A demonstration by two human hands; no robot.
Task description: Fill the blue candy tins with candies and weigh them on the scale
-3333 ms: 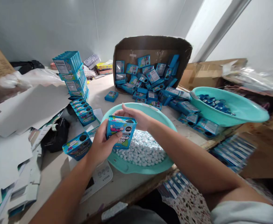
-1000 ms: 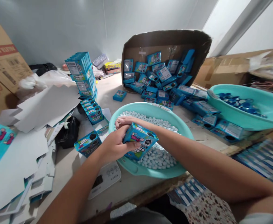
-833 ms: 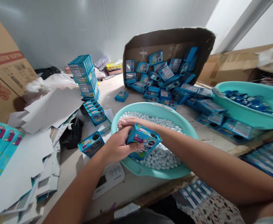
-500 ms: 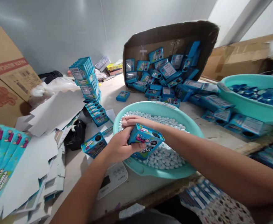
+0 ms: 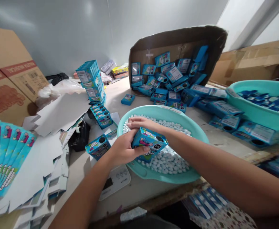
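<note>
Teal basin (image 5: 196, 133) sits at the near edge of the tabletop (image 5: 120, 95), heaped with small white candies (image 5: 168, 160). Over it, the left hand (image 5: 122, 151) is wrapped around a small blue carton (image 5: 149, 144) — fingers on the far face, thumb along the near one, carton tipped with its top toward the right. A round hole shows in that top panel. The right hand (image 5: 141, 122) lies flat across the carton's upper left end, fingers together and curled over it; whether it holds any candies I cannot tell.

Carton looks like thin printed card: light, easily crushed, a bit slick from the glossy print. I judge the safest hold is on the two broad faces near the lower half, where the folds stiffen it — squeezing near the punched top would likely buckle it.

Round about: a second open carton (image 5: 98, 147) stands on a white scale (image 5: 114, 181) just left of the basin. Behind, a stack of filled cartons (image 5: 91, 79), and a tipped cardboard box (image 5: 177, 41) spilling more of them. Another basin (image 5: 256, 108) at right holds blue caps (image 5: 265, 100). Flat unfolded sleeves (image 5: 5, 156) fan out at far left over white card sheets (image 5: 58, 111).
</note>
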